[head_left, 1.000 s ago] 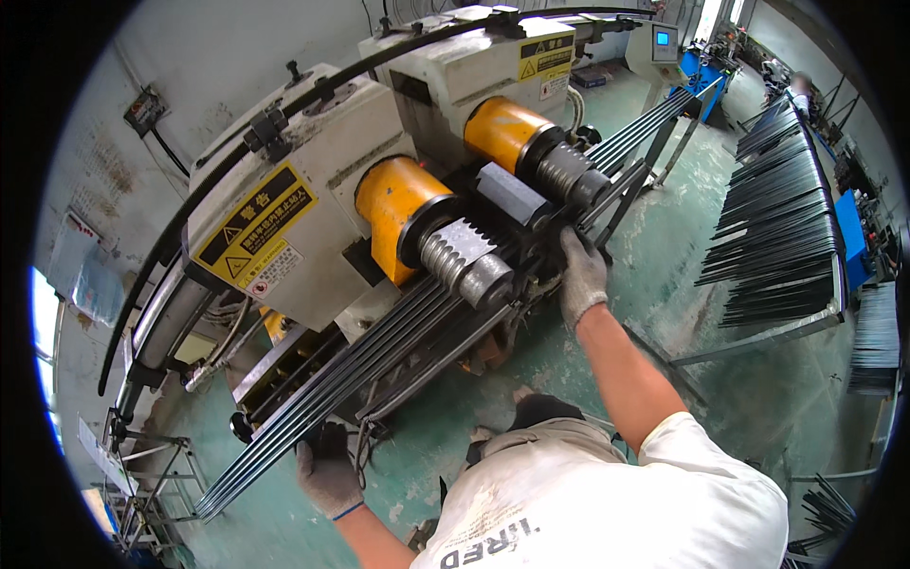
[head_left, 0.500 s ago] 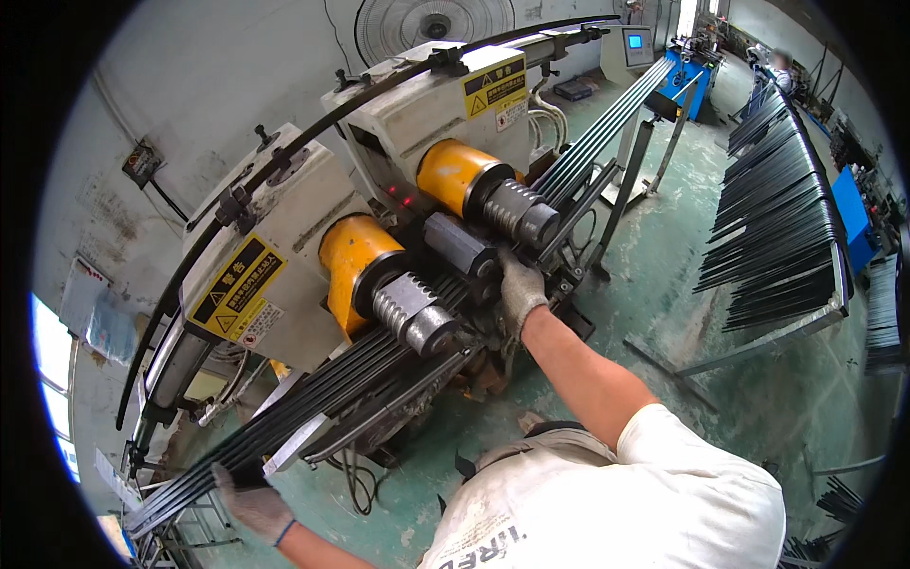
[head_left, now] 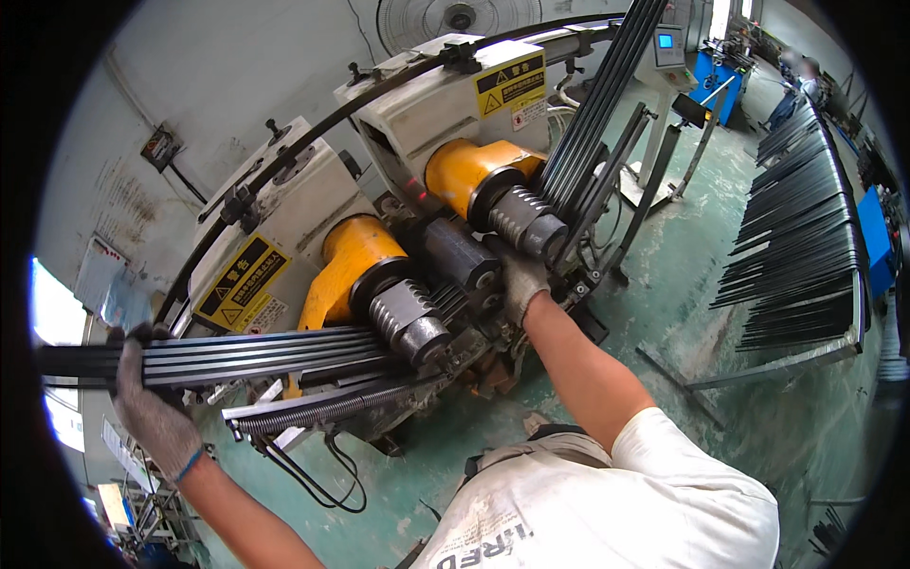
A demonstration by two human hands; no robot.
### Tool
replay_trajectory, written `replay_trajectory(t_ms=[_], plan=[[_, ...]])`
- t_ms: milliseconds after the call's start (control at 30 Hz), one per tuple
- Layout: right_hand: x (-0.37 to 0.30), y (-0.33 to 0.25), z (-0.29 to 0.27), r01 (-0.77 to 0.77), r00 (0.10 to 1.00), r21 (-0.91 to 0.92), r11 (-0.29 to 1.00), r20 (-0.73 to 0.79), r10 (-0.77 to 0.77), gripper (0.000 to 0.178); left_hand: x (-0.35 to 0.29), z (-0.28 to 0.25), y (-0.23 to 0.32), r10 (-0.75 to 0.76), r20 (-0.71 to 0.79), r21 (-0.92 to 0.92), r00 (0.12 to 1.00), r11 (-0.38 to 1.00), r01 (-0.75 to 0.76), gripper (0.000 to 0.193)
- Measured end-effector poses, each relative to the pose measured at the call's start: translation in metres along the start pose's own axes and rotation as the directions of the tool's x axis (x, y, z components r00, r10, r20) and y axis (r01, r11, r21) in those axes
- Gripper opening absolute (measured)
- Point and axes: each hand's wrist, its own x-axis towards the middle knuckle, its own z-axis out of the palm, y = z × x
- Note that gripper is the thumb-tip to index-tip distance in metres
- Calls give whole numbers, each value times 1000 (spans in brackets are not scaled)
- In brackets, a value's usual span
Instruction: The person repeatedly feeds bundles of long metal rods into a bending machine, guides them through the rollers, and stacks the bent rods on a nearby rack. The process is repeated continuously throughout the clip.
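The left hand (head_left: 152,417), gloved, has moved further out to the left since the earlier frame and is gripping the bundle of long black strips (head_left: 246,353) near its end. The right hand (head_left: 521,283) is closing on the same strips between the two ribbed rollers (head_left: 408,318) of the machine (head_left: 284,209), where they bend upward.

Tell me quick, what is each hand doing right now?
Left hand: closed around the end of the bundle of long black strips.
Right hand: gloved, pressed against the machine between the ribbed rollers; whether it grips anything cannot be told.
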Motion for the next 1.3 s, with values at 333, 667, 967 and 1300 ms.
replay_trajectory(t_ms=[333, 667, 967, 1300], plan=[[17, 7, -16, 160, 985, -20, 987, 66, -159, 56, 2, 115, 17, 274, 444, 469, 853, 740, -482, 38], [13, 5, -14, 204, 978, 68, 977, 30, -206, 29, -15, 171, 26, 351, 507, 283, 787, 795, -537, 35], [2, 1, -2, 151, 988, 115, 982, -5, -151, 34, 5, 157, 12, 577, 703, 310, 416, 278, -909, 16], [24, 14, -20, 258, 959, -30, 966, 129, -252, 59, -4, 164, 23, 418, 608, 338, 675, 633, -697, 16]])
